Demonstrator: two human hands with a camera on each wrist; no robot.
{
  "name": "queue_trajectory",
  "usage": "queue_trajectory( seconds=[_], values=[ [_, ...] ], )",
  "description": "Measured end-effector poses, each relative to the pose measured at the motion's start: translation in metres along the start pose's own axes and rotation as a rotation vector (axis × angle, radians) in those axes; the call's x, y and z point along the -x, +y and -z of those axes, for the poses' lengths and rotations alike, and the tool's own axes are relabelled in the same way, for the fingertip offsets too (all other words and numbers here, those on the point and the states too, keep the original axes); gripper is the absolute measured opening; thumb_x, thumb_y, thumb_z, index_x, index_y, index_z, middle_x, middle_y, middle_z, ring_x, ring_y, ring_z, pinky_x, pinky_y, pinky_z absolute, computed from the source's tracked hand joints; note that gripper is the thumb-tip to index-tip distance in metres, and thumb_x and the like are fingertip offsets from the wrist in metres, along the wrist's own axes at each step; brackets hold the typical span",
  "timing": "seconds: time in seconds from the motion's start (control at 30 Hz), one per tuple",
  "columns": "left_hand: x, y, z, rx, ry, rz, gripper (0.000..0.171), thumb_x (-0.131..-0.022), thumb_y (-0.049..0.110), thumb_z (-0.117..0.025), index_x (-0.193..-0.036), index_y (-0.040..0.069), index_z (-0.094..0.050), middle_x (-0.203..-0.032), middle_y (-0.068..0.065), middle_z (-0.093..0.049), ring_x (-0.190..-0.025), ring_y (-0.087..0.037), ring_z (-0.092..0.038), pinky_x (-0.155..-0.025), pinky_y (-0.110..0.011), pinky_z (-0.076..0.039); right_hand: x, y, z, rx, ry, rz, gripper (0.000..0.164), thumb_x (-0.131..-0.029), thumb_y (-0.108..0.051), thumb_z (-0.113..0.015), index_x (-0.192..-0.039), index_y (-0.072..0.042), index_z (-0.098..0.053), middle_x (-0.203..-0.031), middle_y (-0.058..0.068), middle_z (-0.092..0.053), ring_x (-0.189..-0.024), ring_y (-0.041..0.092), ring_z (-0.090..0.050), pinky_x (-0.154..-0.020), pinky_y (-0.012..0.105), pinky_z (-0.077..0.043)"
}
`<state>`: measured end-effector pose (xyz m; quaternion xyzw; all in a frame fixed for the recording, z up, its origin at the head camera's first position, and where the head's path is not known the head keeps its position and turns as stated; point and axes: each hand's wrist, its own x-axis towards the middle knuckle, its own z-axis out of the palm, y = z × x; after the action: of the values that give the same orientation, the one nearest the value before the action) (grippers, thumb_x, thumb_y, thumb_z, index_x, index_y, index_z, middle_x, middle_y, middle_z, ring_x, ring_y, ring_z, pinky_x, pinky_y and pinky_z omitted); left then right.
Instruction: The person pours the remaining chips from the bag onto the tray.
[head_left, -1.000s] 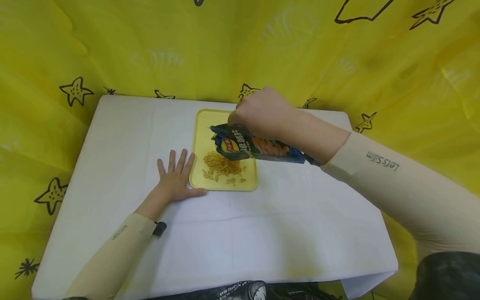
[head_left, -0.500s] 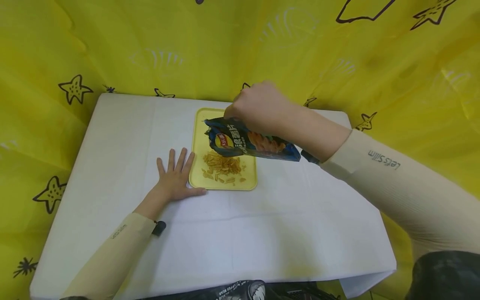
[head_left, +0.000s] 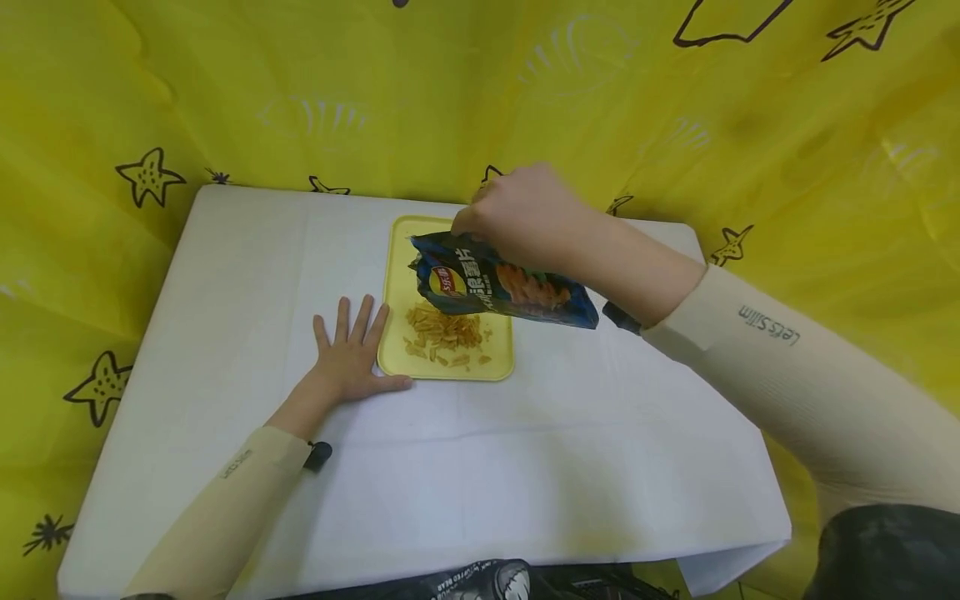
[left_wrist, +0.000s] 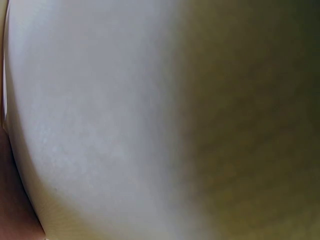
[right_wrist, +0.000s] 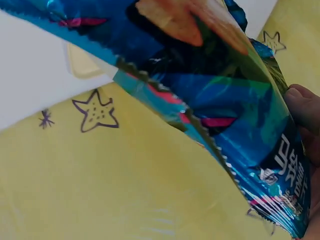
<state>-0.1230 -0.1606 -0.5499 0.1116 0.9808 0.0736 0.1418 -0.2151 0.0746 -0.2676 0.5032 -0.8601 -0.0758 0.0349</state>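
In the head view my right hand (head_left: 525, 212) grips a dark blue bag of potato chips (head_left: 491, 287), held tilted above a yellow tray (head_left: 401, 242). Broken ridged chips (head_left: 442, 332) lie heaped on the tray's near half, with crumbs around them. The right wrist view shows the shiny bag (right_wrist: 225, 100) close up, with my thumb (right_wrist: 302, 105) on its edge. My left hand (head_left: 348, 362) lies flat with spread fingers, its thumb and forefinger at the tray's near left corner. In the left wrist view only blurred cloth and a bit of skin show.
A white cloth covers the table (head_left: 450, 483). Behind it hangs a yellow curtain (head_left: 420, 100) with starfish drawings. A dark printed garment (head_left: 480, 582) shows at the near table edge.
The right hand and bag have shifted slightly up and left, exposing more of the chips. A few pieces at the heap's near edge look different. The left hand stays put.
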Motion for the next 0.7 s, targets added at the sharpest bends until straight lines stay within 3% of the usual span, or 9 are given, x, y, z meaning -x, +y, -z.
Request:
queue_trajectory(
  seconds=[0.17, 0.33, 0.47, 0.7],
  values=[
    [0.001, 0.001, 0.001, 0.015, 0.01, 0.001, 0.125, -0.056, 0.094, -0.03, -0.146, 0.021, 0.016, -0.151, -0.008, 0.023, -0.131, -0.038, 0.027, -0.091, -0.065, 0.022, 0.028, 0.013, -0.01, -0.133, 0.035, -0.144, 0.027, -0.09, -0.018, -0.059, -0.116, -0.023, -0.065, -0.093, -0.001, -0.069, -0.061, 0.016, -0.055, -0.05, 0.033, -0.043],
    [0.001, 0.003, 0.005, 0.015, 0.028, -0.017, 0.125, -0.056, 0.094, -0.03, -0.146, 0.019, 0.013, -0.151, -0.01, 0.019, -0.132, -0.039, 0.025, -0.092, -0.066, 0.02, 0.073, 0.026, -0.041, -0.438, 0.155, -0.369, 0.026, -0.092, -0.027, -0.055, -0.117, -0.023, -0.064, -0.105, -0.005, -0.065, -0.08, 0.01, -0.056, -0.069, 0.031, -0.047],
    [0.0, 0.001, 0.003, 0.007, 0.037, -0.02, 0.124, -0.056, 0.095, -0.027, -0.146, 0.02, 0.015, -0.151, -0.009, 0.02, -0.132, -0.039, 0.026, -0.092, -0.065, 0.021, 0.106, 0.028, -0.075, -0.733, 0.335, -0.556, 0.025, -0.092, -0.03, -0.055, -0.114, -0.024, -0.064, -0.105, -0.008, -0.063, -0.084, 0.009, -0.056, -0.071, 0.028, -0.048],
    [0.0, -0.003, -0.005, 0.026, 0.044, -0.028, 0.124, -0.056, 0.095, -0.027, -0.145, 0.022, 0.018, -0.151, -0.007, 0.023, -0.132, -0.038, 0.027, -0.09, -0.066, 0.022, 0.143, 0.01, -0.128, -1.21, 0.725, -0.738, 0.021, -0.09, -0.01, -0.057, -0.109, 0.0, -0.062, -0.102, 0.009, -0.063, -0.086, 0.022, -0.058, -0.073, 0.023, -0.05]
  ],
)
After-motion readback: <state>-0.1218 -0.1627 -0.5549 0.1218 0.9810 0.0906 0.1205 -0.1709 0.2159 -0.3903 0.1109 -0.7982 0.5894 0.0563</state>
